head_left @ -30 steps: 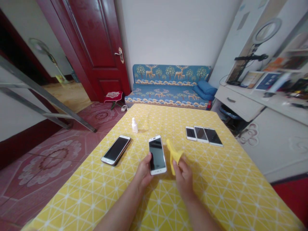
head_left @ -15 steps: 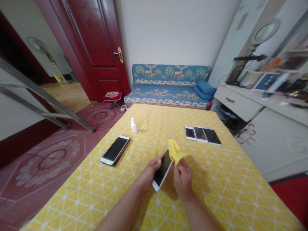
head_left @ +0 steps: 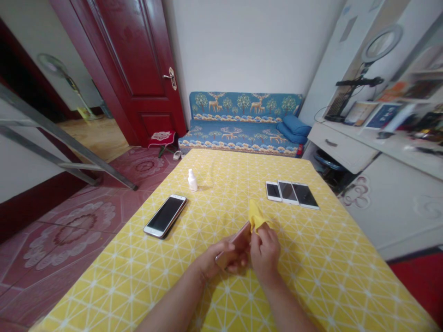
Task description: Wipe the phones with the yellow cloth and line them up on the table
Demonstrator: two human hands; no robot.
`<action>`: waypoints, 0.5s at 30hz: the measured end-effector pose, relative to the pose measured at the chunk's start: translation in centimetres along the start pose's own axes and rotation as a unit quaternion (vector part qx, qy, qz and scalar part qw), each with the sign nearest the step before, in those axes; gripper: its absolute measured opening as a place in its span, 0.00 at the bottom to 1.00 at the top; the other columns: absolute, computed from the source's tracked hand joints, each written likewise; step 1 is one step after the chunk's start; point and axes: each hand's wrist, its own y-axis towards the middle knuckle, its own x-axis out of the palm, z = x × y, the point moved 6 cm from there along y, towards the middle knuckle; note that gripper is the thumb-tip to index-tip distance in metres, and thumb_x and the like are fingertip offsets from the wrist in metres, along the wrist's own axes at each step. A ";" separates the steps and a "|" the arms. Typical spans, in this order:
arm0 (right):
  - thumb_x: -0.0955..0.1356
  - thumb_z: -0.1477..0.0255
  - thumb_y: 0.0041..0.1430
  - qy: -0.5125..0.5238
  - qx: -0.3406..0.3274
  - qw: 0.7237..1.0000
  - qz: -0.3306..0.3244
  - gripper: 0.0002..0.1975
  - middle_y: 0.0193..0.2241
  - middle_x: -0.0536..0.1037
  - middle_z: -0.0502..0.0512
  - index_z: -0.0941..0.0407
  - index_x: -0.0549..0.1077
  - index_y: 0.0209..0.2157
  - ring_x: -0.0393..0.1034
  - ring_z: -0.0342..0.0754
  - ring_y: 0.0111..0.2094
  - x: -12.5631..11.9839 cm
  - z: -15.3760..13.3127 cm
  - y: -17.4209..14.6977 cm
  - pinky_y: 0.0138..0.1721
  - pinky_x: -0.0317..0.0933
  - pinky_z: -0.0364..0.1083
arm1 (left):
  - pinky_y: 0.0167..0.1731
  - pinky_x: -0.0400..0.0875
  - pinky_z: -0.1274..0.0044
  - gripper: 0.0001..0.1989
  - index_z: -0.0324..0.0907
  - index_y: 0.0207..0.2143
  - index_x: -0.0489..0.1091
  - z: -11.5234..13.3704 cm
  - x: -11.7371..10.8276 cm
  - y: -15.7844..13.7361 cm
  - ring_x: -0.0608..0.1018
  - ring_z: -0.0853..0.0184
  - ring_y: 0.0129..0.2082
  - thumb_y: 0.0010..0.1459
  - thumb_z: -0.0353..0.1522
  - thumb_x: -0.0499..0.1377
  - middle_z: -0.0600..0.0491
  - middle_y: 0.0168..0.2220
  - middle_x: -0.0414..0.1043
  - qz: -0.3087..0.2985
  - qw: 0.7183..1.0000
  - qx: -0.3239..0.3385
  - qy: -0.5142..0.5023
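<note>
A smartphone point(head_left: 238, 240) is tilted above the table, its pinkish back toward me and its screen out of sight. My left hand point(head_left: 221, 255) is closed around its lower part, with fingers showing on both sides. Bunched in my right hand point(head_left: 266, 251) is a yellow cloth point(head_left: 256, 217), which meets the phone's upper right end. To the left lies another smartphone point(head_left: 165, 216), screen up with a white front. Behind it stands a small white spray bottle point(head_left: 192, 180). Three white phones point(head_left: 288, 192) lie side by side at the right, screens up.
A yellow patterned cloth covers the table point(head_left: 221, 175). Beyond it is a blue sofa point(head_left: 238, 133). On the right, a white cabinet point(head_left: 346, 143) holds a ring light point(head_left: 380, 46) and clutter. A red stool point(head_left: 162, 138) and metal ladder point(head_left: 83, 157) stand left.
The phone in my left hand has been turned over: its dark screen faced me before, now its pinkish back does. The yellow cloth has shifted slightly right with my right hand.
</note>
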 end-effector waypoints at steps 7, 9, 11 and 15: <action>0.59 0.78 0.57 -0.063 0.022 0.997 -0.043 0.12 0.20 0.69 0.52 0.54 0.66 0.23 0.60 0.48 0.25 0.5 1.4 0.4 0.29 0.51 0.46 | 0.42 0.68 0.63 0.27 0.30 0.50 0.68 0.7 -0.2 -0.2 0.76 0.53 0.43 0.50 0.35 0.51 0.39 0.40 0.76 -0.002 0.993 0.035 -0.111; 0.59 0.78 0.58 -0.074 0.010 0.996 -0.056 0.12 0.21 0.70 0.51 0.55 0.68 0.24 0.61 0.48 0.25 0.8 1.5 0.4 0.30 0.51 0.46 | 0.48 0.65 0.60 0.28 0.29 0.53 0.66 0.9 -0.6 -0.2 0.72 0.52 0.50 0.51 0.34 0.50 0.38 0.47 0.74 0.000 0.985 0.044 -0.166; 0.59 0.78 0.58 -0.083 -0.011 0.994 -0.070 0.12 0.23 0.71 0.53 0.55 0.69 0.26 0.62 0.48 0.27 1.1 1.2 0.4 0.32 0.52 0.46 | 0.51 0.62 0.59 0.27 0.30 0.53 0.65 1.1 -1.0 -0.2 0.71 0.51 0.52 0.52 0.34 0.50 0.38 0.48 0.73 0.008 0.978 0.053 -0.202; 0.60 0.81 0.55 -0.078 -0.065 0.988 -0.118 0.11 0.25 0.71 0.55 0.57 0.71 0.27 0.63 0.49 0.32 2.0 -0.5 0.0 0.36 0.52 0.47 | 0.50 0.63 0.60 0.25 0.31 0.51 0.66 1.6 -2.2 -0.1 0.75 0.52 0.47 0.53 0.35 0.52 0.40 0.42 0.76 0.058 0.967 0.077 -0.235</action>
